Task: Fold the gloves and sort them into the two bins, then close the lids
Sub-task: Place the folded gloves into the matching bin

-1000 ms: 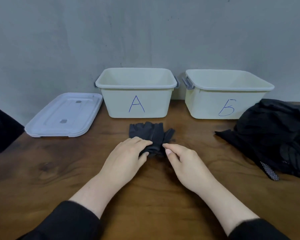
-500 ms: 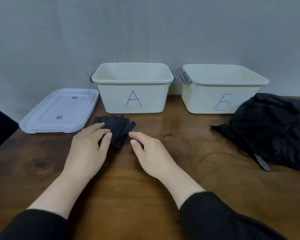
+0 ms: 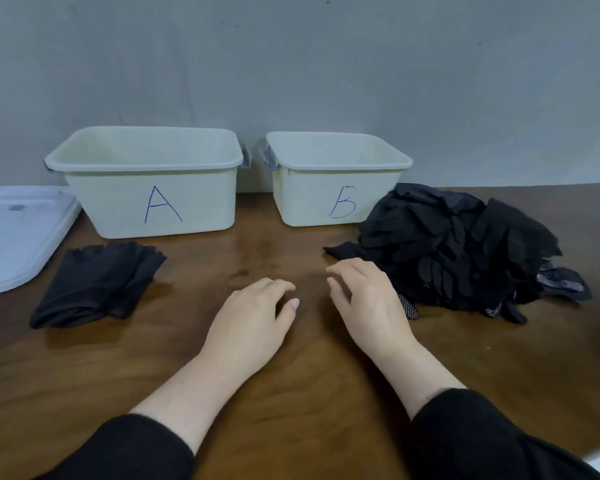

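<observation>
A folded pair of black gloves (image 3: 97,284) lies on the wooden table in front of bin A (image 3: 146,181), which stands open beside bin B (image 3: 333,178), also open. A heap of unfolded black gloves (image 3: 465,251) sits to the right of bin B. My left hand (image 3: 253,320) hovers over the table's middle, fingers loosely curled, holding nothing. My right hand (image 3: 368,299) is beside it, fingers apart, its tips close to the heap's near-left edge but not gripping any glove.
A white lid (image 3: 14,237) lies flat at the left, next to bin A. A grey wall stands right behind the bins. The wooden table (image 3: 291,393) shows bare between my arms and toward the front edge.
Both hands let go of the folded gloves, which now lie at the left before bin A. The hands moved right toward the heap, and the view shifted right too.
</observation>
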Demonstrator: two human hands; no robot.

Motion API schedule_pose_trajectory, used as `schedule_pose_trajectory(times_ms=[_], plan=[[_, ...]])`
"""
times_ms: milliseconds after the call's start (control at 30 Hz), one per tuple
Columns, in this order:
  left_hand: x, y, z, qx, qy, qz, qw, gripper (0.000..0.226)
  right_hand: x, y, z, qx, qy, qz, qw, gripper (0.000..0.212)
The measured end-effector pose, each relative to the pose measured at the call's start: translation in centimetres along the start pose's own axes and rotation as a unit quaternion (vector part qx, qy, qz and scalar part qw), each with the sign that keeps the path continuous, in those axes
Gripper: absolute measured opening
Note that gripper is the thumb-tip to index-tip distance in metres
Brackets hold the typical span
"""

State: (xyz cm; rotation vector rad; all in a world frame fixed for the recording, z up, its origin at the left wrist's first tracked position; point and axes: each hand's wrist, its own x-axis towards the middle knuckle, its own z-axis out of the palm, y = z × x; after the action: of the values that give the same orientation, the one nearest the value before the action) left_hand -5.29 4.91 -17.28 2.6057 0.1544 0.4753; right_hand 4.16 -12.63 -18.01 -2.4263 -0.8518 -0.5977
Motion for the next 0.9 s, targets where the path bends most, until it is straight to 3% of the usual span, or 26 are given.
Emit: schedule_pose_trajectory(times_ms=[200,400,500,567,667,733,900], plan=[[0.8,0.7,0.7,-0.032,0.004,-0.018,0.999,0.032,2.2,1.3,2.9,-0.154,-0.01,-0.044,0.987,0.039],[0.4,-0.5,-0.2,-0.066,0.041,-0.022,0.997,0.029,6.2,0.8,3.9,-0.288,-0.066,-0.004,0.955,0.012],[0.4,-0.9,-0.7,-0.086,0.059,-0.03,0.994,0.029,7.1,-0.2,3.1,-0.282,-0.124,-0.033,0.951,0.026],[0.5,-0.9,-1.1,-0.117,0.073,-0.044,0.989,0.029,7.8,-1.0,2.2,-0.229,-0.139,-0.05,0.962,0.014],[0.8,-0.9,-1.9,-0.209,0.102,-0.078,0.97,0.033,8.9,-3.1,-1.2,-0.019,-0.095,0.002,0.995,0.02],[1.1,-0.9,-2.5,-0.287,0.093,-0.101,0.948,0.04,9.4,-4.8,-4.2,0.112,-0.073,0.055,0.99,0.02],[1.0,-0.5,-3.2,-0.399,0.053,-0.103,0.91,0.045,10.5,-7.5,-8.6,0.248,-0.079,0.062,0.963,0.011]])
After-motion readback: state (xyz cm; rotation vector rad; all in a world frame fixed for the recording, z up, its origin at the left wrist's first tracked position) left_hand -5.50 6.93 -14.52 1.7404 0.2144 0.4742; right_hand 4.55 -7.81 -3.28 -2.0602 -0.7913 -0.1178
